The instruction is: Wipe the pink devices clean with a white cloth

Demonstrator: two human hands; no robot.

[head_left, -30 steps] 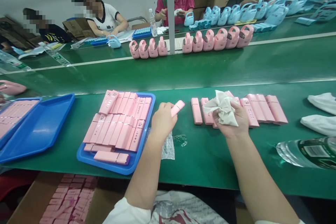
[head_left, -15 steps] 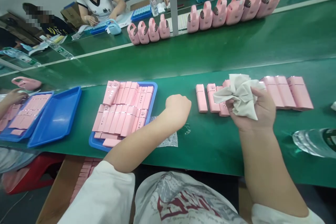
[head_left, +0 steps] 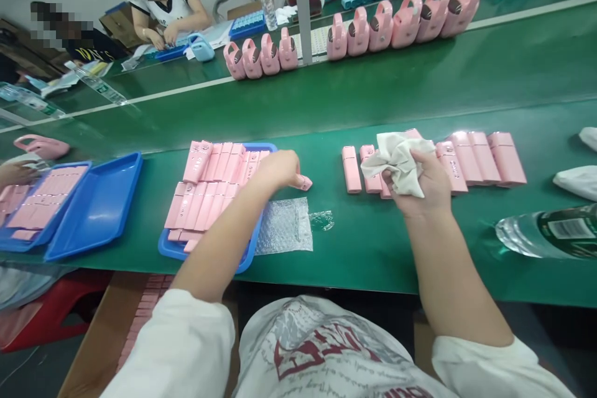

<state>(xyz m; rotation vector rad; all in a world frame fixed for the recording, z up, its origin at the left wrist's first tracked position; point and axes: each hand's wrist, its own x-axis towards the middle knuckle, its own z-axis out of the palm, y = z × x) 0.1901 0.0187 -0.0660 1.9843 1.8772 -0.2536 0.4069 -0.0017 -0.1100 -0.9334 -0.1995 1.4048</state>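
Left hand back by the tray, case end showing

Half a second ago we see the left hand [head_left: 280, 169] as a fist over the counter [head_left: 373, 242], hiding whatever it holds; now it is farther left, by the far right corner of the blue tray [head_left: 248, 255], and the end of a pink case [head_left: 305, 183] shows. The bubble wrap [head_left: 285, 227] is also less covered by the forearm. We take this to mean that the work is in a handling phase: case and cloth are well apart.

The left grip looks clamped on the case, which sits just right of the tray. Its visible end points right and slightly near; the long axis seems to run left to right, but the fingers hide most of it. A second ago that end points right and far.

We see the right hand [head_left: 429, 183] with its grip closed on a bunched white cloth [head_left: 396, 161], in front of a row of pink cases [head_left: 482, 158] whose long axes run far to near.
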